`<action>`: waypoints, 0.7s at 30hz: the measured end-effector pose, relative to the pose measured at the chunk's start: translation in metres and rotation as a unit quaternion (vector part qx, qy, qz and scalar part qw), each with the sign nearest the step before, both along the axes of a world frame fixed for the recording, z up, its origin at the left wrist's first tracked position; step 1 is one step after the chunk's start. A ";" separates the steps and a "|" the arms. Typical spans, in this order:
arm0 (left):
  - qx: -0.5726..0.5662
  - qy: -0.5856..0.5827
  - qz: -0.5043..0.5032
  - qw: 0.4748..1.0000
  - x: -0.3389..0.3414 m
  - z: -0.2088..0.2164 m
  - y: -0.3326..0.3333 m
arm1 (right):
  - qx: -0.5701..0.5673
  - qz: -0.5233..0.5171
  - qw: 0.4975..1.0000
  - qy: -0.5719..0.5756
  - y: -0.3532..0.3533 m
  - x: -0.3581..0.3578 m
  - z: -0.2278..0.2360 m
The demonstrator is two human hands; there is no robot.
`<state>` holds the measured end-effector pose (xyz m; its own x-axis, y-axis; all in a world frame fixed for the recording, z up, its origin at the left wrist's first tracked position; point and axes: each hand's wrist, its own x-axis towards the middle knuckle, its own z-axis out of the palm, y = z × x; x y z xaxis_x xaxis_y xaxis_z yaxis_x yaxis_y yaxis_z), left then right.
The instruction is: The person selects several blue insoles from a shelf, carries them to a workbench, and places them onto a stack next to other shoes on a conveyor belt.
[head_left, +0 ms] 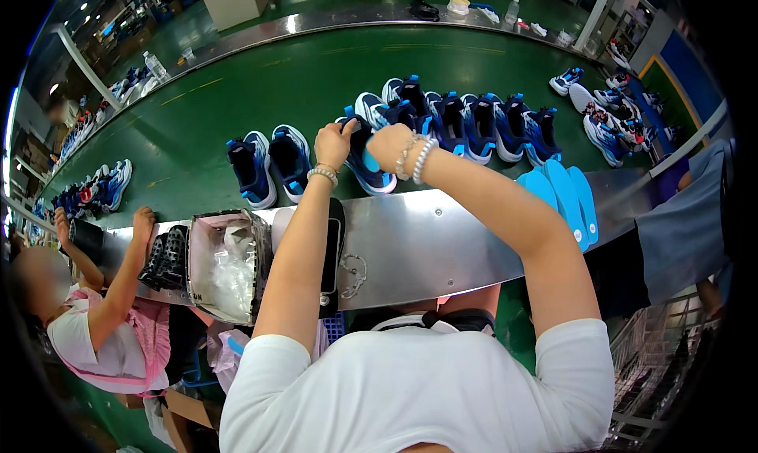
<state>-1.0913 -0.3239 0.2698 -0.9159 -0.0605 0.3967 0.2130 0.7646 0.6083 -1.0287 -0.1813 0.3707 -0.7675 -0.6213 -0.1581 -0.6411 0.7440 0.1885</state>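
Observation:
Both my hands reach over the steel ledge (442, 232) onto the green conveyor belt (300, 82). My left hand (335, 143) and my right hand (388, 146) grip one blue and white sneaker (368, 167) at its collar. A light blue insole shows inside that shoe between my hands. Bead bracelets circle both wrists. More blue sneakers (474, 125) stand in a row just to the right.
A pair of blue sneakers (270, 165) stands left of my hands. Light blue insoles (564, 196) lie stacked on the ledge at right. An open box with plastic bags (227, 267) and a phone (333, 255) sit on the ledge. A co-worker's hand (144, 220) rests at left.

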 end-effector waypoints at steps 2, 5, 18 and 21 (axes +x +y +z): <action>0.014 -0.021 -0.047 0.999 0.002 0.000 -0.001 | -0.043 -0.009 0.999 0.028 -0.004 -0.014 -0.027; 0.068 0.004 -0.086 0.994 0.005 -0.015 -0.007 | -0.112 -0.073 0.991 0.025 -0.018 -0.026 -0.061; 0.076 -0.023 -0.103 0.992 0.017 -0.014 -0.013 | -0.295 -0.163 0.938 -0.078 -0.055 -0.076 -0.133; 0.096 -0.057 -0.077 0.991 0.021 -0.017 -0.013 | -0.250 -0.173 0.946 -0.115 -0.060 -0.081 -0.142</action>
<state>-1.0707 -0.3366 0.2533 -0.9583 0.0199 0.2851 0.2403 0.5964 0.7659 -1.1094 -0.2418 0.2288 -0.9195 -0.3807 -0.0980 -0.3245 0.8759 -0.3571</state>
